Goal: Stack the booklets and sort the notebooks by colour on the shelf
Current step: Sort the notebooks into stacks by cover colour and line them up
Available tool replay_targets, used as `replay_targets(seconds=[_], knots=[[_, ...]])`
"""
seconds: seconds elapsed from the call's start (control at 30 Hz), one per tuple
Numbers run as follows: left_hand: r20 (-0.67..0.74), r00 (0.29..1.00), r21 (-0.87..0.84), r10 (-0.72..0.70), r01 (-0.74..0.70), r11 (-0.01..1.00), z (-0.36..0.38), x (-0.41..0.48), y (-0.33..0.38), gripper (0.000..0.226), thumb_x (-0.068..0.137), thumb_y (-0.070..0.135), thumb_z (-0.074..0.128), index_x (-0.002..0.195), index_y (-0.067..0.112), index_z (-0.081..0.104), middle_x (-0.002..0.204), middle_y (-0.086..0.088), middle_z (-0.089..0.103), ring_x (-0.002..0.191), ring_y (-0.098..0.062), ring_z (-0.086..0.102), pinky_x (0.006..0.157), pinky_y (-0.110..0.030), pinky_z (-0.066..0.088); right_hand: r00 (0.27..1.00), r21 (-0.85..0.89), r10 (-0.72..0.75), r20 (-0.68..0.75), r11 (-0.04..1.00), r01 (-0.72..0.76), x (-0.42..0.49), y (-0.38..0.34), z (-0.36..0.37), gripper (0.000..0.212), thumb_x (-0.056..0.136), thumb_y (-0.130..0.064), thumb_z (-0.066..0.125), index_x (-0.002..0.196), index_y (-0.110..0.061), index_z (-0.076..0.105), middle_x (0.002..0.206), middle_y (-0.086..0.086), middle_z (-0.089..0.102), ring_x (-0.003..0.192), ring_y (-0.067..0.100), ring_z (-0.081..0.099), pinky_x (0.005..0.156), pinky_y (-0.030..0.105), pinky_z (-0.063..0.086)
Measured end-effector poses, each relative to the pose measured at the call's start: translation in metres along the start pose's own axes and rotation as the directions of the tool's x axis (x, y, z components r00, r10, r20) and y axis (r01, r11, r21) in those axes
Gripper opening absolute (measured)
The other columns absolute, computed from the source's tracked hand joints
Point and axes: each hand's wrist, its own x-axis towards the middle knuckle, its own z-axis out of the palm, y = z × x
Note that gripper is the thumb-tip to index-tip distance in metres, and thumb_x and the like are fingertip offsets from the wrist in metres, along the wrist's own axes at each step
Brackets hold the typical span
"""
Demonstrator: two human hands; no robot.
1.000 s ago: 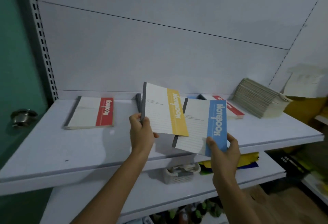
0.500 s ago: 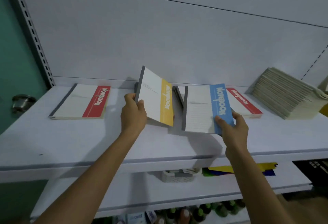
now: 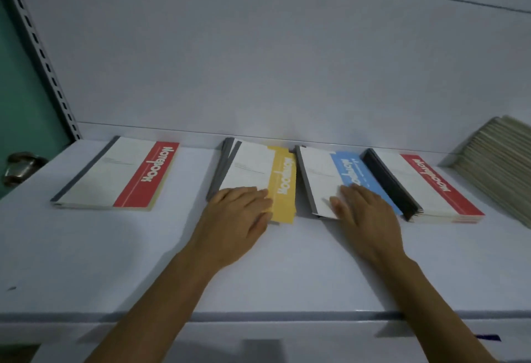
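The white paper notebook with the yellow band (image 3: pixel 258 173) lies flat at the middle of the frame, on top of a small fanned pile of grey-spined ones. The white notebook with the blue band (image 3: pixel 321 178) lies just beside it toward the right, its blue edge meeting the black spines of the red-banded stack (image 3: pixel 431 187).

My left hand (image 3: pixel 235 224) rests flat on the yellow one's near corner, fingers straight and gripping nothing. My right hand (image 3: pixel 365 213) lies the same way on the blue one. I judge I press them like this to seat each notebook on its own colour's spot and square the edges, since the yellow pile sits skewed.

Another red-banded notebook (image 3: pixel 123 173) lies well apart at the left of the frame, so the reds look not yet joined. The pale booklets (image 3: pixel 494 167) lean in a slanted stack at the right edge. All rest on the white metal shelf (image 3: pixel 86 262). A green door with a metal knob (image 3: pixel 20 166) shows at far left.
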Motion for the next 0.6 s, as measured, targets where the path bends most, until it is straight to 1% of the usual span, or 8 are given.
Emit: replay_targets(seconds=[0.1, 0.17, 0.23, 0.3, 0.37, 0.47, 0.53, 0.6], knots=[[0.092, 0.994, 0.041, -0.062, 0.058, 0.997, 0.004, -0.002, -0.008, 0.047, 0.092, 0.045, 0.04, 0.12, 0.017, 0.065, 0.129, -0.001, 0.06, 0.12, -0.019, 0.056, 0.098, -0.036, 0.04, 1.0, -0.036, 0.005, -0.007, 0.999, -0.005, 0.006, 0.001, 0.004, 0.051, 0.096, -0.049, 0.038, 0.126, -0.013, 0.058, 0.132, 0.009, 0.056, 0.123, 0.027, 0.048, 0.101, 0.037, 0.034], [0.147, 0.986, 0.066, -0.083, 0.074, 0.995, 0.005, 0.001, -0.009, 0.046, 0.093, 0.044, 0.047, 0.128, 0.017, 0.059, 0.137, 0.0, 0.054, 0.128, -0.019, 0.049, 0.103, -0.035, 0.034, 1.0, -0.048, 0.015, -0.006, 0.999, -0.015, 0.008, 0.001, 0.006, 0.047, 0.097, -0.045, 0.039, 0.126, -0.013, 0.057, 0.133, 0.01, 0.055, 0.124, 0.028, 0.047, 0.102, 0.037, 0.032], [0.165, 0.982, 0.078, -0.087, 0.075, 0.994, 0.009, 0.004, -0.01, 0.046, 0.094, 0.044, 0.046, 0.132, 0.019, 0.055, 0.141, 0.002, 0.049, 0.131, -0.017, 0.044, 0.105, -0.034, 0.03, 0.999, 0.007, 0.02, -0.046, 1.0, -0.02, 0.007, 0.0, 0.002, 0.048, 0.098, -0.048, 0.038, 0.125, -0.015, 0.059, 0.134, 0.01, 0.055, 0.126, 0.028, 0.046, 0.103, 0.038, 0.03], [0.139, 0.987, 0.066, -0.077, 0.068, 0.996, 0.013, 0.004, -0.012, 0.049, 0.092, 0.048, 0.039, 0.128, 0.02, 0.057, 0.138, 0.003, 0.052, 0.129, -0.017, 0.047, 0.103, -0.034, 0.032, 0.999, 0.097, -0.006, -0.05, 0.995, 0.011, 0.001, -0.002, 0.0, 0.056, 0.093, -0.055, 0.031, 0.124, -0.02, 0.062, 0.134, 0.008, 0.056, 0.127, 0.026, 0.046, 0.104, 0.038, 0.031], [0.085, 0.993, 0.053, -0.079, 0.075, 0.996, 0.014, 0.003, -0.014, 0.053, 0.089, 0.052, 0.035, 0.121, 0.02, 0.062, 0.132, 0.005, 0.057, 0.123, -0.017, 0.052, 0.098, -0.033, 0.037, 0.997, 0.105, -0.082, 0.002, 0.991, 0.081, -0.003, -0.005, 0.002, 0.064, 0.088, -0.064, 0.026, 0.125, -0.026, 0.062, 0.135, 0.003, 0.056, 0.128, 0.021, 0.045, 0.104, 0.036, 0.029], [0.057, 0.991, 0.054, -0.12, 0.116, 0.992, 0.013, 0.01, -0.012, 0.058, 0.087, 0.059, 0.032, 0.115, 0.022, 0.066, 0.126, 0.007, 0.061, 0.117, -0.016, 0.055, 0.094, -0.034, 0.04, 0.997, 0.062, -0.076, 0.029, 0.995, 0.074, 0.002, -0.003, 0.003, 0.069, 0.084, -0.075, 0.035, 0.129, -0.028, 0.057, 0.141, -0.001, 0.05, 0.132, 0.017, 0.04, 0.106, 0.032, 0.023], [0.062, 0.987, 0.062, -0.151, 0.148, 0.987, 0.015, 0.014, -0.007, 0.059, 0.087, 0.06, 0.03, 0.113, 0.022, 0.066, 0.124, 0.007, 0.062, 0.115, -0.017, 0.056, 0.091, -0.034, 0.04, 0.998, 0.095, -0.055, 0.031, 0.994, 0.052, 0.001, 0.001, 0.002, 0.073, 0.078, -0.074, 0.039, 0.129, -0.026, 0.058, 0.142, 0.0, 0.049, 0.133, 0.017, 0.039, 0.108, 0.034, 0.023], [0.058, 0.986, 0.071, -0.158, 0.153, 0.986, 0.018, 0.016, -0.004, 0.058, 0.087, 0.06, 0.031, 0.112, 0.021, 0.066, 0.122, 0.006, 0.063, 0.112, -0.017, 0.057, 0.09, -0.035, 0.041, 0.998, 0.124, -0.066, 0.017, 0.99, 0.064, -0.001, 0.003, 0.002, 0.076, 0.074, -0.074, 0.043, 0.128, -0.023, 0.06, 0.14, 0.001, 0.051, 0.132, 0.018, 0.042, 0.108, 0.037, 0.026]])
